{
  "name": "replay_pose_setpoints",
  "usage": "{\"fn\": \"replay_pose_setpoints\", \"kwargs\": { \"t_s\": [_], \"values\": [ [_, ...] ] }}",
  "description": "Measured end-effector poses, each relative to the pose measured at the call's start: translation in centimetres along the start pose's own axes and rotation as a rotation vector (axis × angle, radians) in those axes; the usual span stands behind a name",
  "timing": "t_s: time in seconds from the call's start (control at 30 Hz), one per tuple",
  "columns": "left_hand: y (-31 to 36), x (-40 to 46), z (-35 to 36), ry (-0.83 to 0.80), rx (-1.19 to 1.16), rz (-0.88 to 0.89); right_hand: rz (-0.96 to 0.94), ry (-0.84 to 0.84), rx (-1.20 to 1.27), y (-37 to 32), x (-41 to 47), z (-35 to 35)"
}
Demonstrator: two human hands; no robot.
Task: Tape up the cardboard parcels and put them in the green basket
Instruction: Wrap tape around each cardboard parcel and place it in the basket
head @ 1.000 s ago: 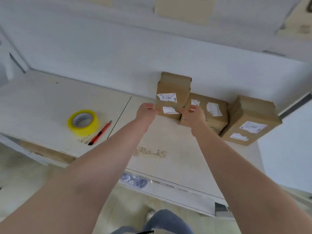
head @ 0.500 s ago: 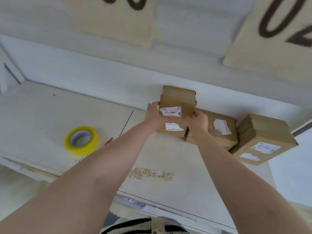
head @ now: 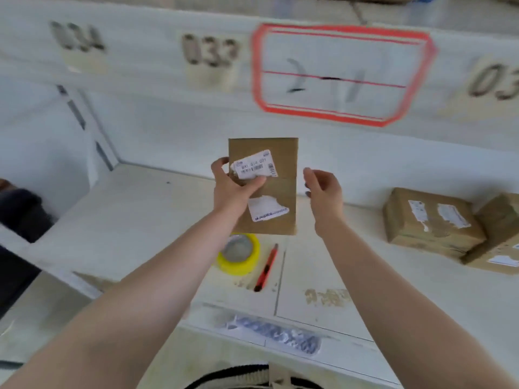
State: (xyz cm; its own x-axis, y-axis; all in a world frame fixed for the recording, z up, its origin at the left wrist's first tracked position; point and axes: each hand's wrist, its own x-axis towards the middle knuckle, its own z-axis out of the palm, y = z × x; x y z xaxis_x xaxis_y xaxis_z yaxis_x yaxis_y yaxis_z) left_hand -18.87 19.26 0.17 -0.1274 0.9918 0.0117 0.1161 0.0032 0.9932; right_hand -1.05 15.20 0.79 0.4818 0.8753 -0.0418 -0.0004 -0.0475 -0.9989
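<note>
A small brown cardboard parcel (head: pixel 276 189) with two torn white labels is held up in the air in front of me. My left hand (head: pixel 233 189) grips its left edge, thumb across the front. My right hand (head: pixel 323 192) hovers just off the parcel's right edge with relaxed fingers, holding nothing. Under the parcel a yellow tape roll (head: pixel 238 258) lies on the white shelf (head: pixel 126 220), with a red utility knife (head: pixel 266 266) beside it. Two more parcels sit at the right: one (head: pixel 432 220) and a second (head: pixel 502 242) at the frame edge. The green basket is not in view.
The shelf's back wall stands behind the parcel. Above it runs an upper shelf edge with number tags and a red-framed label (head: pixel 337 74). A dark object (head: pixel 19 214) lies at the far left, beyond the shelf's side.
The parcel has been lifted off the stack and carried left, above the tape roll. My right hand has let go of it, while the left keeps hold. The view has tilted upward.
</note>
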Motion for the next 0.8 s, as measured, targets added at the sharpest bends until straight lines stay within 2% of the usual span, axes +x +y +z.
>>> {"fn": "replay_pose_setpoints", "kwargs": {
  "t_s": [0.1,0.17,0.2,0.27,0.4,0.47,0.57,0.7,0.8],
  "values": [
    [-0.9,1.2,-5.6,-0.084,-0.190,-0.233,0.215,-0.143,-0.084,-0.1,-2.3,2.3],
    [-2.1,1.2,-7.8,-0.180,-0.316,-0.376,0.323,-0.310,0.000,0.1,-4.2,3.6],
    [-2.6,1.1,-8.5,-0.209,-0.359,-0.413,0.345,-0.341,0.043,0.1,-5.1,4.3],
    [-3.2,0.9,-9.4,-0.228,-0.384,-0.440,0.340,-0.291,0.058,0.0,-6.3,5.6],
    [-2.6,0.7,-9.0,-0.142,-0.173,-0.421,0.277,-0.134,-0.005,-0.1,-6.6,7.2],
    [-1.8,0.6,-8.0,-0.158,-0.118,-0.453,0.227,-0.086,-0.062,0.3,-6.2,7.9],
    [-0.7,0.1,-6.5,-0.194,-0.178,-0.455,0.134,-0.090,-0.168,0.7,-6.0,9.7],
    [-1.0,0.9,-8.1,-0.045,-0.211,-0.357,0.054,-0.157,-0.183,0.7,-5.7,11.7],
    [-2.0,2.1,-12.0,-0.211,-0.302,-0.437,0.050,-0.151,-0.189,0.7,-4.7,11.5]
  ]
}}
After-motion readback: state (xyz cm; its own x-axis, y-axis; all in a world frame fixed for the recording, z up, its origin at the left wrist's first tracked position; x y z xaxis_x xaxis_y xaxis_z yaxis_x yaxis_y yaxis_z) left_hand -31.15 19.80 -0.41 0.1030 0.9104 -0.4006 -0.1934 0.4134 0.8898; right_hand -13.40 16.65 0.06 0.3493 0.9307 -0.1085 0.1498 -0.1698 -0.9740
